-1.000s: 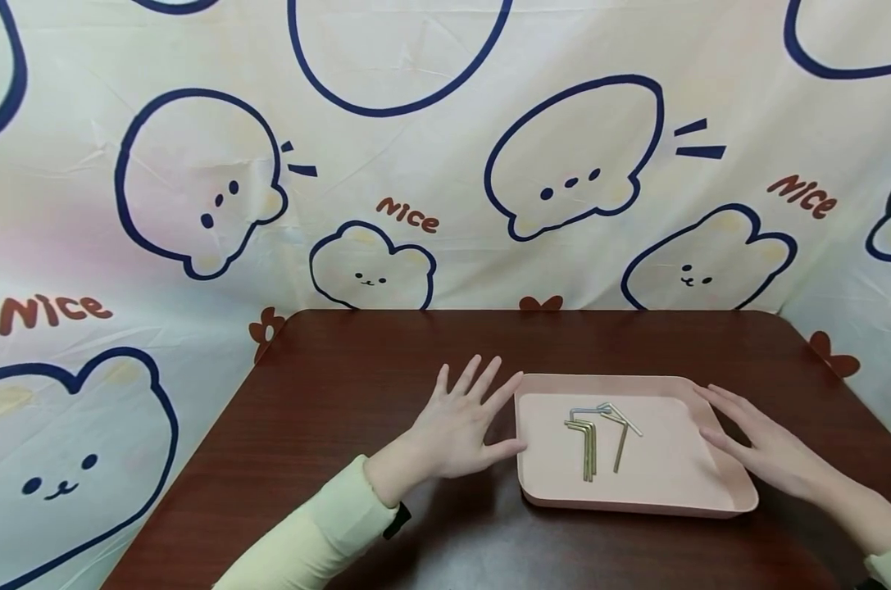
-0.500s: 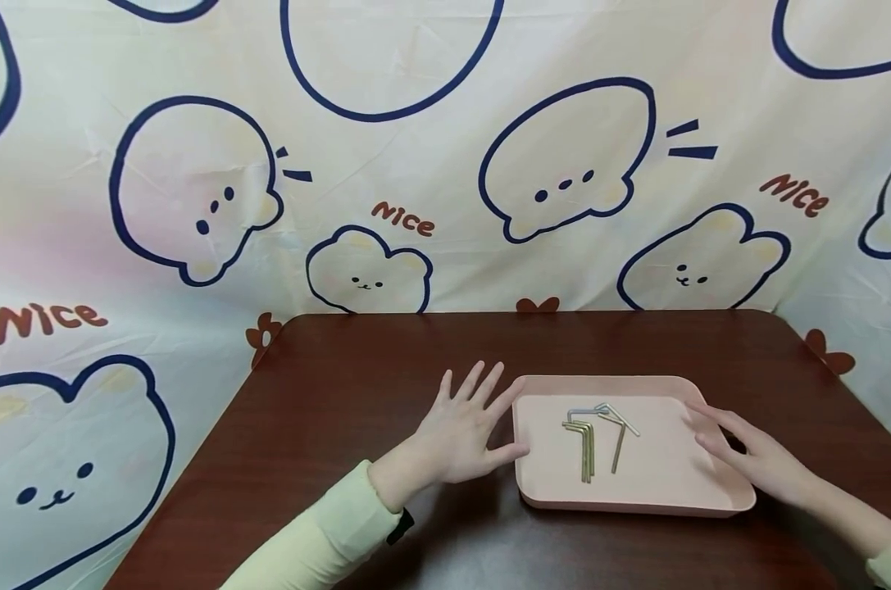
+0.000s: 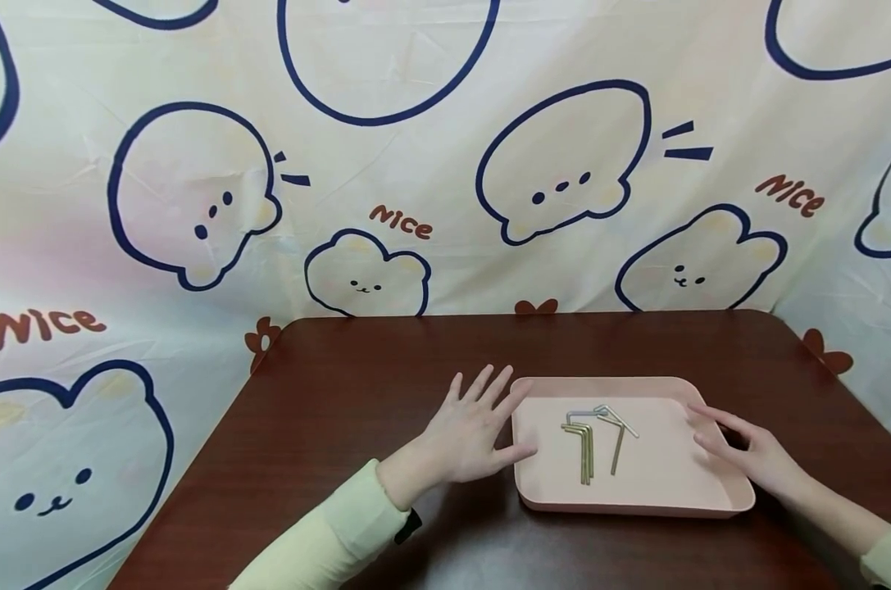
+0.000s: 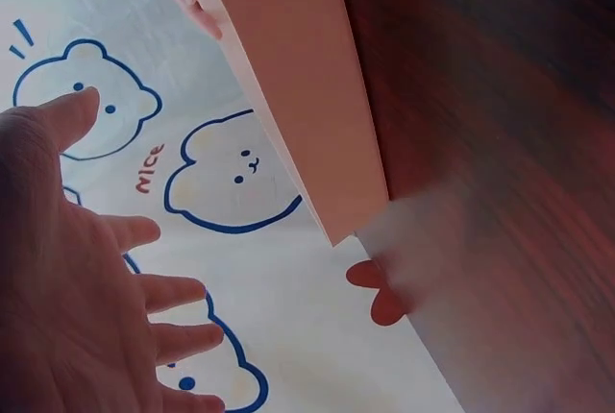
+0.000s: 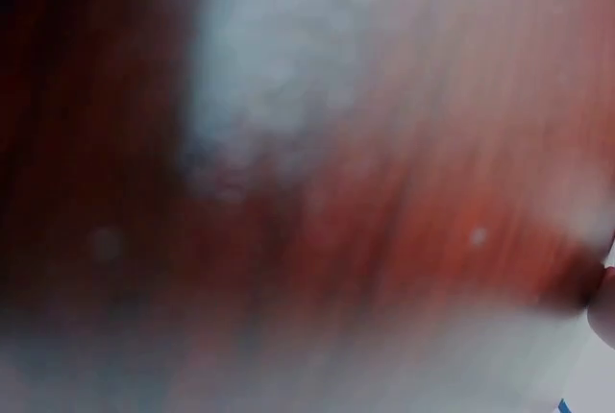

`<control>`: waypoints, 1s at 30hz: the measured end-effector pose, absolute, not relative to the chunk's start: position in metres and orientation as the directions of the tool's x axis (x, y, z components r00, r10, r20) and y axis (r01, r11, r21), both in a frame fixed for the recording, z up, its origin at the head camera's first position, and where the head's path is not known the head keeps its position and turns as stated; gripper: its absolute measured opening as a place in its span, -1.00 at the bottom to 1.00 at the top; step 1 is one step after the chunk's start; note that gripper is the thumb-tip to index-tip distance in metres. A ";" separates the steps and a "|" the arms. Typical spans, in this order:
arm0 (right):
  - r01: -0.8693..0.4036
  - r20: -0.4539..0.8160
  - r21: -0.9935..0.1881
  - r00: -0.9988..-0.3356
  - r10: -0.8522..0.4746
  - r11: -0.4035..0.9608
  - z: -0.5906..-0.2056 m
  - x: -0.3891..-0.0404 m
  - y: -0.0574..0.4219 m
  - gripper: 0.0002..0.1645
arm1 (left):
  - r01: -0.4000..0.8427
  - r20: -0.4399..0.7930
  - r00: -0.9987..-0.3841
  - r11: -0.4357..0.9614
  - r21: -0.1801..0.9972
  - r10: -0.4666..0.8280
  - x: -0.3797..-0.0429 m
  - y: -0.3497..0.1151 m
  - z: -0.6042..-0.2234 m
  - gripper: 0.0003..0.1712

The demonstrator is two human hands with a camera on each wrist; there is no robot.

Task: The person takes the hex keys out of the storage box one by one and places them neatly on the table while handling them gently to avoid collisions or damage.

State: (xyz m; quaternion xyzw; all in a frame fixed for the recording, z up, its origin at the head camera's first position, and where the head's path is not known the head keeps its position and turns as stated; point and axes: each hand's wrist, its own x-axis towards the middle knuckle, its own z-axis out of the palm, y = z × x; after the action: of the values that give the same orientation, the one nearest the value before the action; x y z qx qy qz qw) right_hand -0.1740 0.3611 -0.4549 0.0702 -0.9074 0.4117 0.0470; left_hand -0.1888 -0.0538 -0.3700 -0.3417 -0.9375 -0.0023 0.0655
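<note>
A pink rectangular tray point(image 3: 662, 483) lies on the table, holding several L-shaped hex keys point(image 3: 587, 451), most of them brass-coloured and one silvery. My left hand point(image 3: 463, 434) hovers at the tray's left side with fingers spread; its thumb and index fingertip overlap the left rim in the head view. In the left wrist view that hand point(image 4: 96, 279) appears apart from the tray's outer wall point(image 4: 298, 77). At the right rim is my right hand point(image 3: 765, 459), fingers extended over the tray's edge; whether they touch it cannot be told. Neither hand holds a hex key.
The dark brown wooden table point(image 3: 356, 369) extends left of the tray and behind it. A pale cloth point(image 3: 452, 164) printed with bear outlines hangs behind the table and at its sides. The right wrist view is mostly blurred tabletop point(image 5: 317, 221).
My left hand has shifted slightly to the right, so its thumb reaches farther over the left rim. My right hand has come slightly inward over the right rim. The hex keys keep their arrangement.
</note>
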 end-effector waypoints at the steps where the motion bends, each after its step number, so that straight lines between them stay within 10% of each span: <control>1: -0.159 0.137 -0.753 -0.987 -0.083 0.638 -0.454 -0.175 0.362 -0.31 | 0.645 0.127 -0.755 0.764 -0.034 0.643 -0.190 -0.053 -0.370 -0.07; 30: -0.020 -0.032 -0.784 -0.997 -0.072 0.621 -0.450 -0.178 0.362 -0.19 | 0.752 0.128 -0.635 0.573 0.325 0.762 -0.237 -0.031 -0.359 -0.30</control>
State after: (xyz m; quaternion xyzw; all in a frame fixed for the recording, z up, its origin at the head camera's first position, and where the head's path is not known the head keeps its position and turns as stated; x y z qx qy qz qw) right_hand -0.1777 0.3620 -0.4501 0.0254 -0.8996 0.4349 -0.0299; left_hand -0.2371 -0.0308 -0.3586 -0.4270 -0.8867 -0.1770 -0.0133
